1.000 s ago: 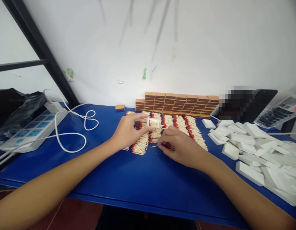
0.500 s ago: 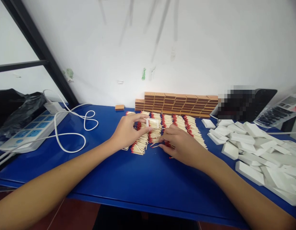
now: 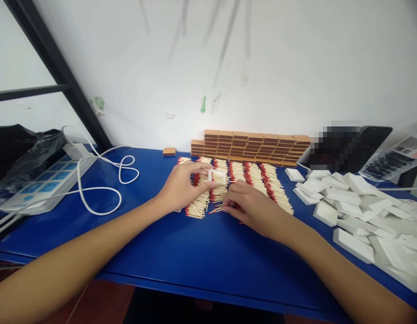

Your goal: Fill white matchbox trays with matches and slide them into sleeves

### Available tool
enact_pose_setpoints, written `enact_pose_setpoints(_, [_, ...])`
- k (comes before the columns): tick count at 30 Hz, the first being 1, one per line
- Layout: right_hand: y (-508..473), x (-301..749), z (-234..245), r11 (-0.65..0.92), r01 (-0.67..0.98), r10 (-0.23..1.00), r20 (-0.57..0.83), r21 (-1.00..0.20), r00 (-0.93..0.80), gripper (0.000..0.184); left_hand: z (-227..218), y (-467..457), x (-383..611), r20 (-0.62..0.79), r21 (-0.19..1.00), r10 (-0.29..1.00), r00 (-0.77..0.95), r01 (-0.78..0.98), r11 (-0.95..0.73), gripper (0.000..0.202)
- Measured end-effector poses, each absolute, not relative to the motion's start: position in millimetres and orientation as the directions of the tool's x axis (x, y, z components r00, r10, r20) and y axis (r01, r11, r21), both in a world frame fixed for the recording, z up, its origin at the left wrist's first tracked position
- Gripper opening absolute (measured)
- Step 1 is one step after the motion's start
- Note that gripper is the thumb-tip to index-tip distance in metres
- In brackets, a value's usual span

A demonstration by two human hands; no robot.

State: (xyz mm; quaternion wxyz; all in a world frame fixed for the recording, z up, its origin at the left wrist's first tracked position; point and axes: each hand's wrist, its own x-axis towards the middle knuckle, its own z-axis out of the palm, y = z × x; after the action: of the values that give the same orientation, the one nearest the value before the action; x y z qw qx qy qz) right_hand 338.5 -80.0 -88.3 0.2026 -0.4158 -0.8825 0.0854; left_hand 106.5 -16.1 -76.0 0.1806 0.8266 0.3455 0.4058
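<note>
Between the thumb and fingers of my left hand (image 3: 183, 182) is a small white matchbox tray (image 3: 219, 177), held tilted above the rows of matches (image 3: 197, 209). The tray's inside looks mostly white, and I cannot tell how many matches lie in it. My right hand (image 3: 251, 202) is closed just right of and below the tray, its fingertips pinched at a few loose red-headed matches (image 3: 215, 209). Its fingers hide part of what they grip. More match rows (image 3: 274, 184) extend behind and to the right of this hand.
Stacked brown matchboxes (image 3: 251, 146) line the wall, with a single matchbox (image 3: 169, 152) to their left. White trays (image 3: 357, 211) are heaped at right, near a dark phone (image 3: 373, 144) and a plastic bottle (image 3: 394, 155). A power strip (image 3: 43, 184) and white cable (image 3: 119, 198) lie left.
The right fingertips have drawn closer together at the loose matches and shifted slightly left. My left hand keeps the tray at nearly the same place.
</note>
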Motion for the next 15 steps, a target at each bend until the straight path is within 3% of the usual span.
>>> enact_pose_setpoints(10, [-83,340,-83,0.62,0.708,0.785,0.275,-0.338,-0.555,0.017,-76,-15,106,0.546,0.577,0.715,0.436,0.423,-0.699,0.039])
enact_pose_setpoints(15, [-76,351,-79,0.641,0.728,0.747,0.416,-0.244,-0.519,0.014,-77,-14,105,0.521,0.582,0.728,0.446,0.438,-0.685,0.039])
